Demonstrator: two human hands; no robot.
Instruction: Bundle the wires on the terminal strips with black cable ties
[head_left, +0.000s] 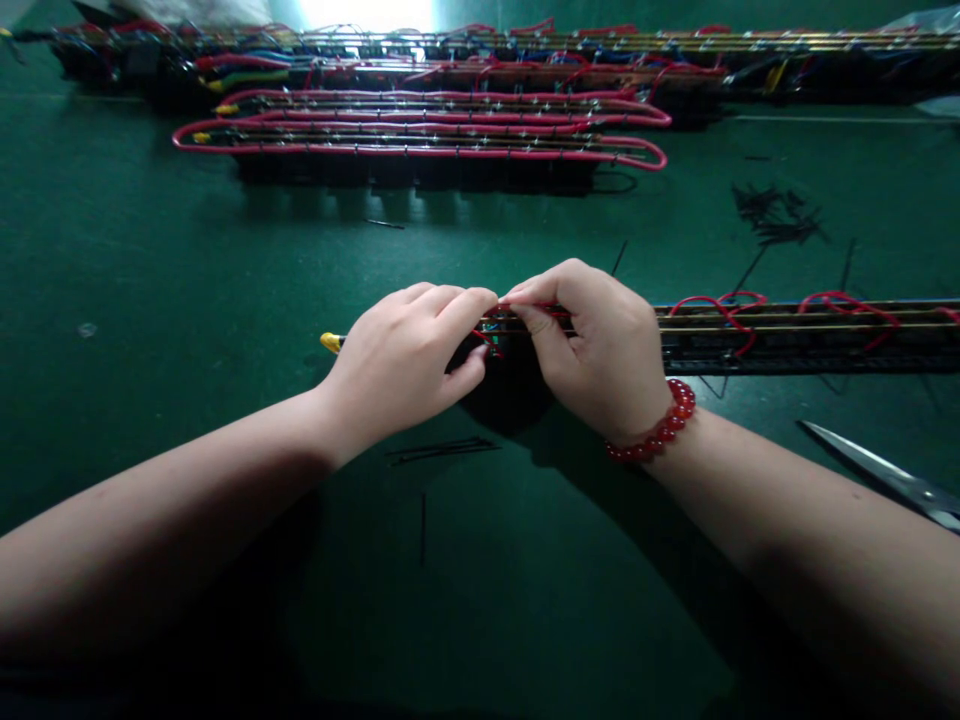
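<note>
Dark green table (150, 260); bright glare (367, 12) beyond.

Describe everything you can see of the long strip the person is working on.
The long strip lies flat across the green table, running from a yellow tip out past the right edge. It looks like a dark base under brass-coloured rails, with red wire looping over it. The left hand and right hand pinch it near that tip.

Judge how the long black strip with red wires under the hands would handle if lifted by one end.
The strip is long and thin, so it would probably sag or swing. Its loose red wire loops look floppy and apt to snag. Both hands, left hand and right hand, grip it.
</note>
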